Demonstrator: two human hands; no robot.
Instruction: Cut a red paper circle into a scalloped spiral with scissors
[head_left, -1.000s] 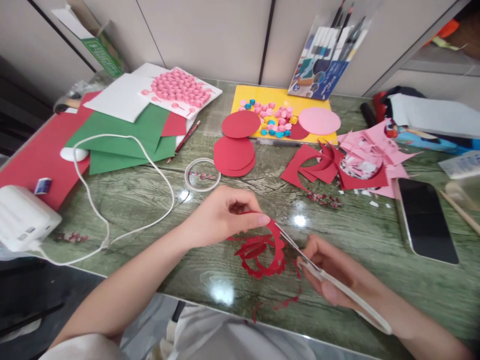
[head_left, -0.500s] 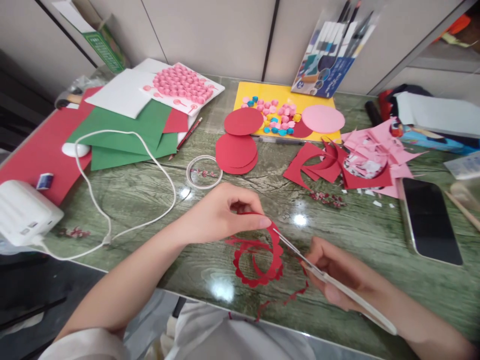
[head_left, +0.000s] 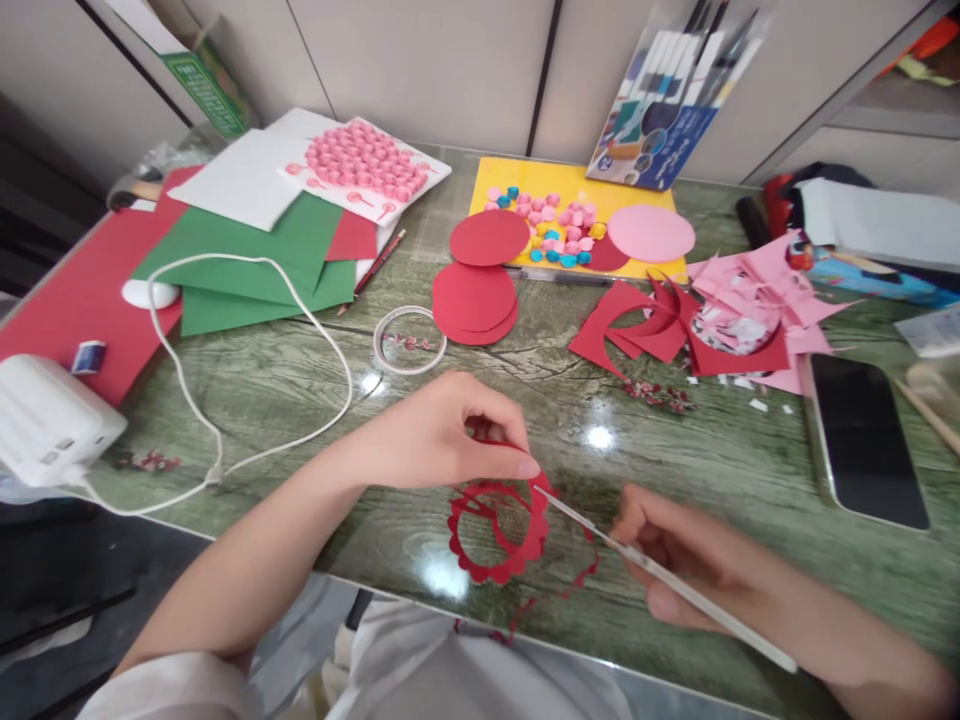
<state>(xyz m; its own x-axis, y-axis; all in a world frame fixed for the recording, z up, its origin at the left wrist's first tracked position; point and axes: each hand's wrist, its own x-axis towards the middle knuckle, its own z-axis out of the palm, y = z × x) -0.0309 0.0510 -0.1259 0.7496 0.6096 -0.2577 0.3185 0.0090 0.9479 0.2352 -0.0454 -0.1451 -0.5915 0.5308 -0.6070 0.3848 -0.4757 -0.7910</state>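
Between thumb and fingers, my left hand (head_left: 457,440) pinches a curling red paper strip (head_left: 536,535) with a scalloped edge, which hangs in a spiral over the table. My right hand (head_left: 667,555) grips white-handled scissors (head_left: 675,585), their blades touching the strip's outer edge just below my left thumb. A thin red offcut (head_left: 589,565) dangles beside the blades and trails down to the table's front edge. The part of the strip inside my left hand is hidden.
Red paper circles (head_left: 475,305) and a roll of tape (head_left: 409,340) lie beyond my hands. A white cable (head_left: 281,265) loops at left. Red scraps (head_left: 630,320) and a phone (head_left: 866,440) are at right. A yellow sheet (head_left: 499,178) holds small coloured paper pieces.
The scalloped strip has shifted slightly left, and my left fingertips are a little lower. The scissor tips have moved left and down along its edge.
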